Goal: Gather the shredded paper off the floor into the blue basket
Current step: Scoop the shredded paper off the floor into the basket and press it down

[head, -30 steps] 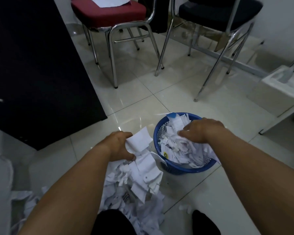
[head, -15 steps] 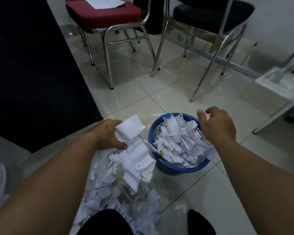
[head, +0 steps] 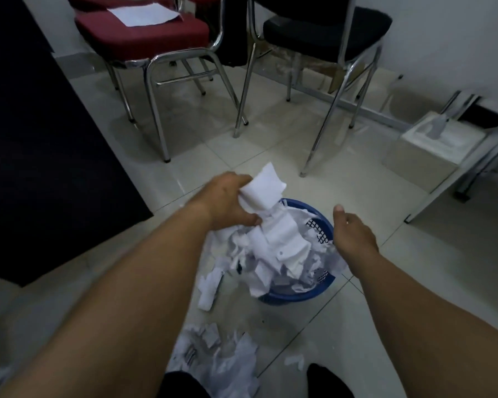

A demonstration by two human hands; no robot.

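My left hand (head: pixel 227 201) grips a bunch of white shredded paper (head: pixel 273 225) that hangs down over the left side of the blue basket (head: pixel 296 295). The basket stands on the tiled floor and holds a heap of white scraps. Some strips trail over its left rim toward the floor. My right hand (head: pixel 354 232) hovers at the basket's right rim, thumb raised, fingers loosely curled, holding nothing. A smaller pile of shredded paper (head: pixel 222 366) lies on the floor near my knees, with a small scrap (head: pixel 295 361) to its right.
A red chair (head: pixel 144 33) with a white sheet on its seat and a black chair (head: pixel 325 30) stand behind the basket on chrome legs. A dark mat (head: pixel 41 156) covers the floor at left. A white block (head: pixel 431 150) sits at right beside metal frame legs.
My left hand lifted the paper bunch off the floor pile and carried it right, over the basket. My right hand came out of the basket and drew back to its right rim.
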